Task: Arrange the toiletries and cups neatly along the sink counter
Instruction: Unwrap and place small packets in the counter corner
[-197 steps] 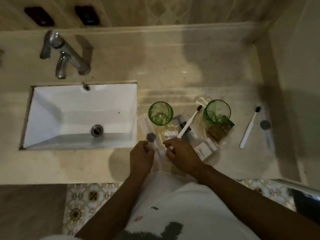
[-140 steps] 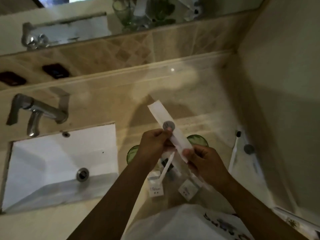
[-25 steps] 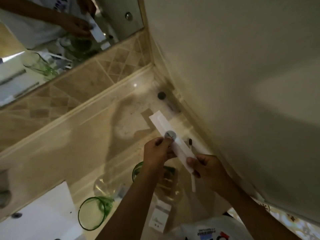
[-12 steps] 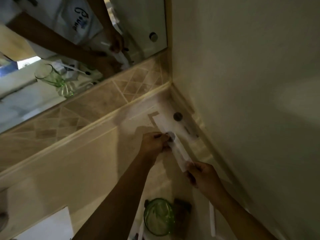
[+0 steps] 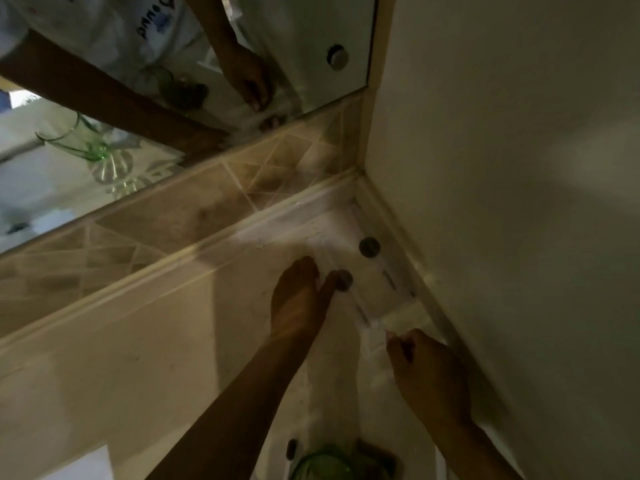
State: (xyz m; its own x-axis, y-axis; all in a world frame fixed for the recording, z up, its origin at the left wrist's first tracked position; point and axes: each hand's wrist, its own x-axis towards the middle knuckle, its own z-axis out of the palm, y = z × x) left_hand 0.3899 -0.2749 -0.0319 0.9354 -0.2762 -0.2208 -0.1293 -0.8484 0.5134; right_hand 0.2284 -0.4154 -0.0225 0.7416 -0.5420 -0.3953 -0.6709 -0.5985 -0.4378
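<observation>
You had laid the flat white sachet (image 5: 349, 299) on the tabletop (image 5: 138, 358) in its far right corner, alongside a second sachet (image 5: 381, 271) against the wall; half a second earlier you held it raised between both hands. Your left hand (image 5: 299, 299) pressed its far end flat with loosely spread fingers, while your right hand (image 5: 429, 372), half curled, touched the near end, gripping nothing. Being thin, light and pliable, it should be handled by its ends.
</observation>
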